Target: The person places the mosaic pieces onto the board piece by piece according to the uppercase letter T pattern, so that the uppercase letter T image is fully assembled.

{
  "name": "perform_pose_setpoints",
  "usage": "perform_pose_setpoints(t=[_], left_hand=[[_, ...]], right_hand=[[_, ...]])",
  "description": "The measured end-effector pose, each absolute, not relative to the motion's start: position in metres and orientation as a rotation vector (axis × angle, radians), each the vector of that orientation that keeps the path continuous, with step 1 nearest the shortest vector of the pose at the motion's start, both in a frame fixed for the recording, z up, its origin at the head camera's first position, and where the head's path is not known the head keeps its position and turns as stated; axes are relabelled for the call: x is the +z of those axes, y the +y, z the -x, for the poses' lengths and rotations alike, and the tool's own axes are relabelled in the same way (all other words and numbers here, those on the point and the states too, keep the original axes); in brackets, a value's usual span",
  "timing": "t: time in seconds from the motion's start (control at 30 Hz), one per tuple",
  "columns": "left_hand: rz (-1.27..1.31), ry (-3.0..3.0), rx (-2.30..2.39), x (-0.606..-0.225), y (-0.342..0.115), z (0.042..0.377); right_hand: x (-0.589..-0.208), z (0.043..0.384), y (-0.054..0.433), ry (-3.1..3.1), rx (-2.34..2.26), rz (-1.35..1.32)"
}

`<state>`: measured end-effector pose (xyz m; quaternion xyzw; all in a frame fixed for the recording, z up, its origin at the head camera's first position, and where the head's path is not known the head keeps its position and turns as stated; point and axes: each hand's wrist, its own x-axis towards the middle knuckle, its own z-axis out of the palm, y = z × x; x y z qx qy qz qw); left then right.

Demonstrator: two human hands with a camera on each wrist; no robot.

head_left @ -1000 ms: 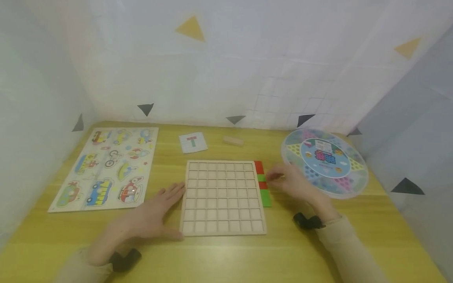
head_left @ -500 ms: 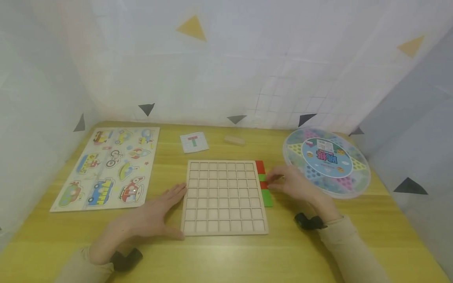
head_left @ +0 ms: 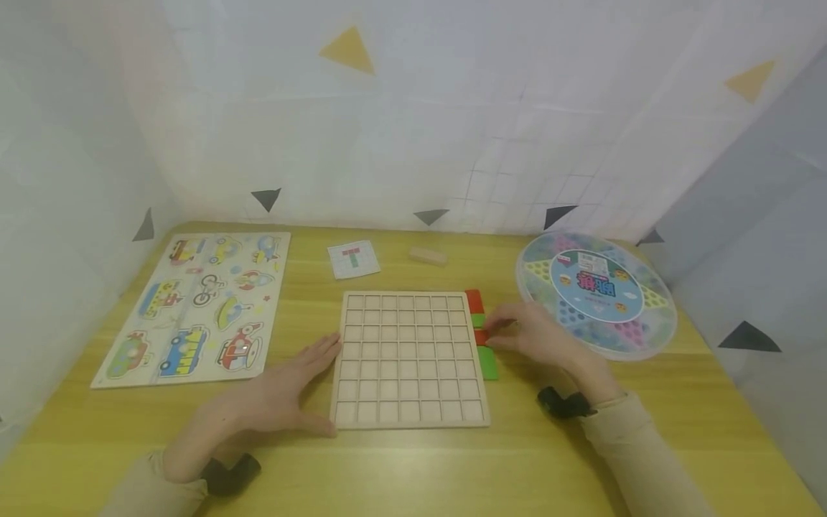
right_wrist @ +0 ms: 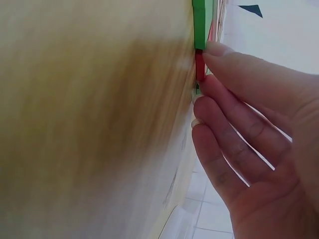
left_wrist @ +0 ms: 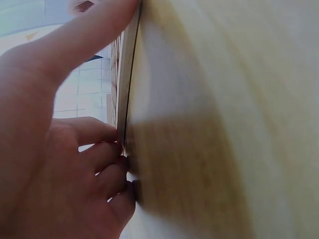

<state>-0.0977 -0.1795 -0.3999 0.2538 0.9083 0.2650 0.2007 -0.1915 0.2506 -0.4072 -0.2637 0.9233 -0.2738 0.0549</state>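
A pale wooden grid board (head_left: 410, 359) lies flat in front of me. My left hand (head_left: 278, 395) rests beside its left edge, fingers spread and fingertips against the side, thumb near the front corner; the left wrist view shows the fingers (left_wrist: 102, 159) along that edge. Against the board's right edge stand a far red block (head_left: 474, 301), a small green block (head_left: 478, 319), a small red block (head_left: 481, 337) and a longer green block (head_left: 487, 362). My right hand (head_left: 533, 334) pinches the small red block between thumb and index finger, seen closely in the right wrist view.
Behind the board lie a paper card (head_left: 353, 259) with a T of coloured squares and a small wooden block (head_left: 427, 256). A vehicle picture puzzle (head_left: 194, 309) lies at left. A round Chinese checkers box (head_left: 594, 294) sits right, behind the right hand.
The far red block and small green block have shifted slightly away, leaving a thin gap before the small red block. The left hand keeps its place; the right hand has barely moved.
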Motion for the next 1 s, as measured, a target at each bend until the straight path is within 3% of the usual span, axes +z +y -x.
perform_pose_setpoints(t=[1.0], left_hand=[[-0.686,2.548,0.72,-0.4028,-0.1809,0.098]], right_hand=[[-0.4038,0.1904,0.2512,2.81,-0.839,0.83]])
